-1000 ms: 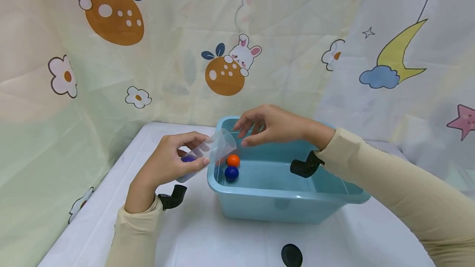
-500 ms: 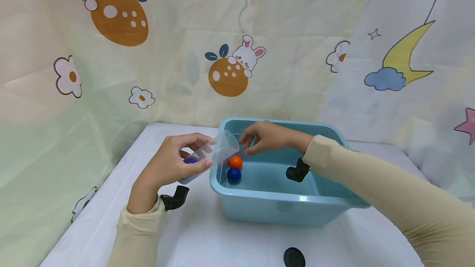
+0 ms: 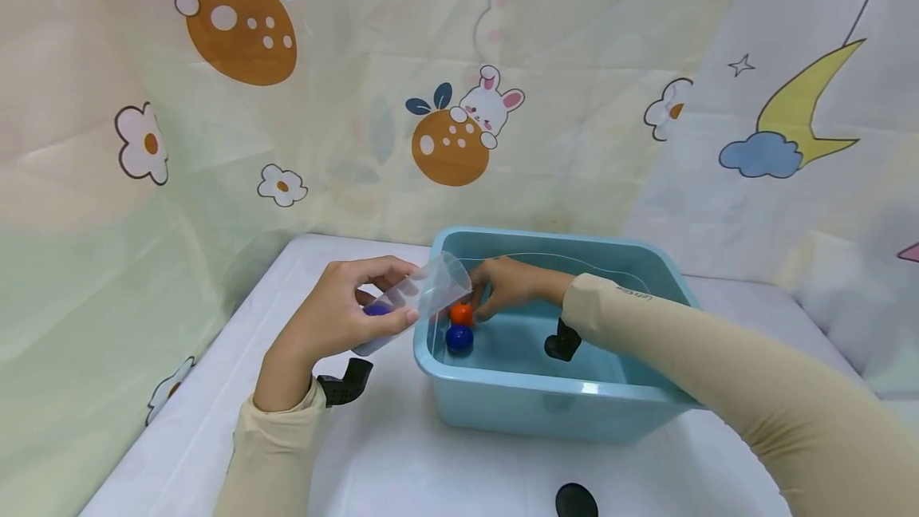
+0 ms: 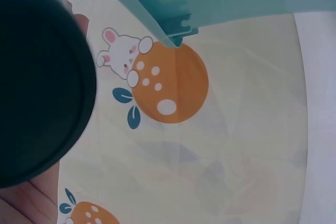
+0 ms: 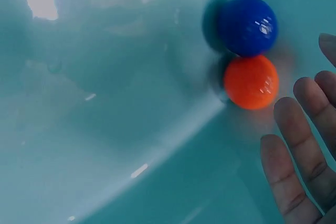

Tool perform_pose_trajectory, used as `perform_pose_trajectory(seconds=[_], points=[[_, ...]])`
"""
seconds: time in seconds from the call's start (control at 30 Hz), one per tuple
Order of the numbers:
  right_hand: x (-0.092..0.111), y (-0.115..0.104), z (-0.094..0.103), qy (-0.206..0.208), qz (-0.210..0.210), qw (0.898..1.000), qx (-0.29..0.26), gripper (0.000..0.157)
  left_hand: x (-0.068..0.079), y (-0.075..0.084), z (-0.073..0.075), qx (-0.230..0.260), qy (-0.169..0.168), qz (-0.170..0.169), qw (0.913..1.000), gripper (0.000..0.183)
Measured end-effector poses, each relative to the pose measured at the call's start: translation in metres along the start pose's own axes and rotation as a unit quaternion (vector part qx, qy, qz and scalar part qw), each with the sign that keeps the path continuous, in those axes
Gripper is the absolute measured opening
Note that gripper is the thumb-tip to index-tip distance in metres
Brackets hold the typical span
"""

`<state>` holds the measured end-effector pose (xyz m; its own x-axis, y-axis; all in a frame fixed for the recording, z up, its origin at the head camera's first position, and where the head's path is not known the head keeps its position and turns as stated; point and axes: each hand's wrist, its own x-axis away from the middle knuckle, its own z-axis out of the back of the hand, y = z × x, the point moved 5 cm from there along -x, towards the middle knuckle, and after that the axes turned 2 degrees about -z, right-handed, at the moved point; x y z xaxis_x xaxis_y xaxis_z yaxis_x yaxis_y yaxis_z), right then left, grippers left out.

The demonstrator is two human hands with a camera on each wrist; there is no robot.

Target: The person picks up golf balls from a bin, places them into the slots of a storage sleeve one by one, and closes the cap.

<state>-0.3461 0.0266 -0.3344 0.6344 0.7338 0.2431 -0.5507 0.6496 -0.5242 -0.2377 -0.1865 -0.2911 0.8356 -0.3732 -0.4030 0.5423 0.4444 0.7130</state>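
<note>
In the head view my left hand (image 3: pixel 326 309) grips a clear plastic cup (image 3: pixel 439 286), tilted with its mouth up and to the right. A blue-purple ball (image 3: pixel 376 308) shows inside the cup, near its base. My right hand (image 3: pixel 511 282) is inside the light blue basin (image 3: pixel 531 409), fingers loosely bent and nothing held. Close by its fingertips is an orange ball (image 3: pixel 461 314), touching a dark blue ball (image 3: pixel 459 338). In the right wrist view the fingers (image 5: pixel 294 129) are apart from the orange ball. A dark round shape (image 4: pixel 42 82) hides most of the hand in the left wrist view.
The basin stands on a white-covered table (image 3: pixel 402 461), its left rim just below the cup's mouth. A black disc (image 3: pixel 577 500) lies near the front. Printed cloth (image 3: pixel 345 102) hangs behind and at the left.
My right hand has come down into the basin, toward the orange ball. The left hand keeps its hold on the tilted cup. The whole view has shifted slightly.
</note>
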Motion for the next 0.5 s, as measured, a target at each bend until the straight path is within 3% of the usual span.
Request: perform_pose_trajectory(seconds=[0.33, 0.5], points=[[-0.008, -0.002, -0.021, -0.013, -0.029, 0.999, 0.015, 0.059, 0.001, -0.001, 0.0, 0.006, -0.005, 0.001, 1.0, 0.037], [-0.011, -0.004, -0.026, -0.019, -0.01, 0.998, 0.056, 0.055, 0.0, 0.0, 0.001, 0.007, -0.004, -0.007, 0.9999, 0.036]])
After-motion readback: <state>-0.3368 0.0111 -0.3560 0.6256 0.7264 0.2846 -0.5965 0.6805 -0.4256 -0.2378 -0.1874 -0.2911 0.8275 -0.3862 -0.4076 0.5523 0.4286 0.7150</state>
